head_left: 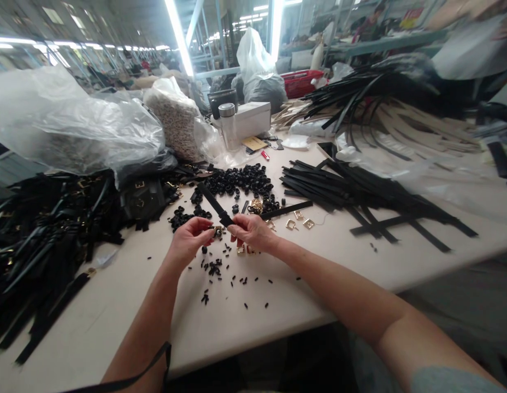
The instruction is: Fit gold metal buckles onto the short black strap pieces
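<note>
In the head view, a black strap (213, 203) slants up and away from between my hands. My right hand (253, 232) pinches it, fingers closed. At the strap's near end a small gold buckle (217, 231) shows by the fingertips of my left hand (191, 240), whose thumb and fingers are closed on it. Another black strap (288, 209) extends rightward from behind my right hand; whether it is held, I cannot tell. Loose gold buckles (308, 223) lie to the right. Small black pieces (214, 267) are scattered on the table below my hands.
Black loops (245, 179) are heaped beyond my hands. Black straps (319, 185) lie at right, and buckled straps (60, 224) pile up at left. Plastic bags (114, 125), a bottle (227, 125) and a white box (253, 119) stand behind. The table's front edge (253, 371) is near me.
</note>
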Tool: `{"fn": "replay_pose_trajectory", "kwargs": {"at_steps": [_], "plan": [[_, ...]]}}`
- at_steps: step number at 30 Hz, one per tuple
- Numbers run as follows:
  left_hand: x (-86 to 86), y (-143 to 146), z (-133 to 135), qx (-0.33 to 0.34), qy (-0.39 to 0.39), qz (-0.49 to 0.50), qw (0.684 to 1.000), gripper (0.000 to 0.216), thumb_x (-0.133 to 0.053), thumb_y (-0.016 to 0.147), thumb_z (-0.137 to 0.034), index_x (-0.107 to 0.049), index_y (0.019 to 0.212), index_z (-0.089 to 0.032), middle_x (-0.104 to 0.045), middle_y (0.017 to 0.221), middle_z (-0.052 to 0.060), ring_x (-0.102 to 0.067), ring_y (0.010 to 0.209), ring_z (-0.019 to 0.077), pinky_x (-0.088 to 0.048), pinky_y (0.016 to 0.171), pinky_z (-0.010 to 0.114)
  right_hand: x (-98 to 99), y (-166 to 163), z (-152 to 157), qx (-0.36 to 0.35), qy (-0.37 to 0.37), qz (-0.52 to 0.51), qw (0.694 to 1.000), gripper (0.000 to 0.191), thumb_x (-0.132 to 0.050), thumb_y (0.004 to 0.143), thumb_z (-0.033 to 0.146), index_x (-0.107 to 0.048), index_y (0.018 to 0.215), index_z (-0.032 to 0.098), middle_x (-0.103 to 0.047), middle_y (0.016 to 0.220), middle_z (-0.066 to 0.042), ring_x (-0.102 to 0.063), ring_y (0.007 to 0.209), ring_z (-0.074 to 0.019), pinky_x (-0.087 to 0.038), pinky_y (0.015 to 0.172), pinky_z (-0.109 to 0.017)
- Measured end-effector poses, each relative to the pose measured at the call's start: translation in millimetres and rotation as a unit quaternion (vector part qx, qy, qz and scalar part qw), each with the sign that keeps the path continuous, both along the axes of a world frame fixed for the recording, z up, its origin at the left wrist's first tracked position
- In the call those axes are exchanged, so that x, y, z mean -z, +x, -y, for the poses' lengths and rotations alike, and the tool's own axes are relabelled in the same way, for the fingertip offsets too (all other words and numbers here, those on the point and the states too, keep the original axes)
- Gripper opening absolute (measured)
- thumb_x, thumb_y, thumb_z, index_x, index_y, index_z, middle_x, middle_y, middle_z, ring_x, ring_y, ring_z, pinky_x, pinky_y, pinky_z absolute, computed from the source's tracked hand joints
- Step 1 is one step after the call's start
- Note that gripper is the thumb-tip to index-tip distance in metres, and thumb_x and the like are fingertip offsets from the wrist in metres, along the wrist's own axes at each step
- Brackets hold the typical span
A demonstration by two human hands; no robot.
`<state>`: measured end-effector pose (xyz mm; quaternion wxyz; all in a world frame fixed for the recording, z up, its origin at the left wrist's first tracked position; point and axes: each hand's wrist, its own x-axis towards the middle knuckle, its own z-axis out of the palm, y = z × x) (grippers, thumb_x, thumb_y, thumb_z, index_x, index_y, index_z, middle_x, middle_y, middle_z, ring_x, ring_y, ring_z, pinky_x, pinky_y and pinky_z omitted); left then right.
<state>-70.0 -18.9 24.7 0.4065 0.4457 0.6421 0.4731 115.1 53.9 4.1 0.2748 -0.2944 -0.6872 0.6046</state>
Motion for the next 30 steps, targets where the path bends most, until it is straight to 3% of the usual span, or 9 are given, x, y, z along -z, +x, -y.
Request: {"fn": "replay_pose_trajectory", "kwargs": {"at_steps": [3,6,11,19,30], "plan": [[5.2,6.2,-3.6,-0.009,0.008,0.158,0.987,0.036,-0.083,0.058,-0.034,-0.065,0.084,-0.016,-0.067,0.073,0.002,-0.061,0.061,0.0136,-0.05,0.063,0.026,-1.9,0.6,2.5,-0.004,-0.022,0.0,1.0,0.015,-0.056,0.086,0.028,-0.055,0.079,0.015,-0.063,0.062,0.001,-0.059,0.045,-0.0064,-0.042,0.037,-0.013],[9.8,9.2,-5.4,-0.002,0.01,0.226,0.974,0.033,-0.085,0.057,-0.029,-0.064,0.08,-0.015,-0.067,0.075,0.002,-0.062,0.062,0.0122,-0.05,0.061,0.023,-3.0,0.8,4.3,-0.007,-0.03,-0.011,0.999,0.016,-0.057,0.086,0.03,-0.056,0.08,0.015,-0.063,0.062,0.001,-0.059,0.046,-0.0066,-0.045,0.04,-0.014],[10.7,12.1,-5.7,-0.022,0.016,0.252,0.967,0.033,-0.086,0.055,-0.025,-0.061,0.075,-0.015,-0.065,0.07,0.0,-0.061,0.061,0.0105,-0.049,0.061,0.021,-1.4,0.5,4.0,-0.003,-0.015,-0.023,1.0,0.02,-0.06,0.083,0.033,-0.056,0.079,0.015,-0.063,0.062,0.001,-0.059,0.047,-0.0072,-0.045,0.042,-0.015],[9.5,18.0,-4.3,-0.001,0.01,0.26,0.966,0.031,-0.084,0.058,-0.026,-0.056,0.064,-0.015,-0.053,0.059,-0.004,-0.052,0.054,0.0068,-0.042,0.052,0.017,-2.3,-0.2,5.9,-0.007,0.003,-0.007,1.0,0.019,-0.058,0.084,0.034,-0.056,0.08,0.016,-0.063,0.063,0.002,-0.059,0.047,-0.0075,-0.042,0.039,-0.015],[17.2,20.1,-8.9,-0.06,0.023,0.305,0.95,0.034,-0.088,0.052,-0.033,-0.065,0.069,-0.014,-0.065,0.068,0.001,-0.059,0.059,0.0083,-0.049,0.058,0.018,0.5,-0.1,5.5,-0.002,0.008,-0.012,1.0,0.019,-0.057,0.085,0.034,-0.056,0.08,0.016,-0.063,0.063,0.002,-0.059,0.046,-0.0073,-0.044,0.04,-0.015]]}}
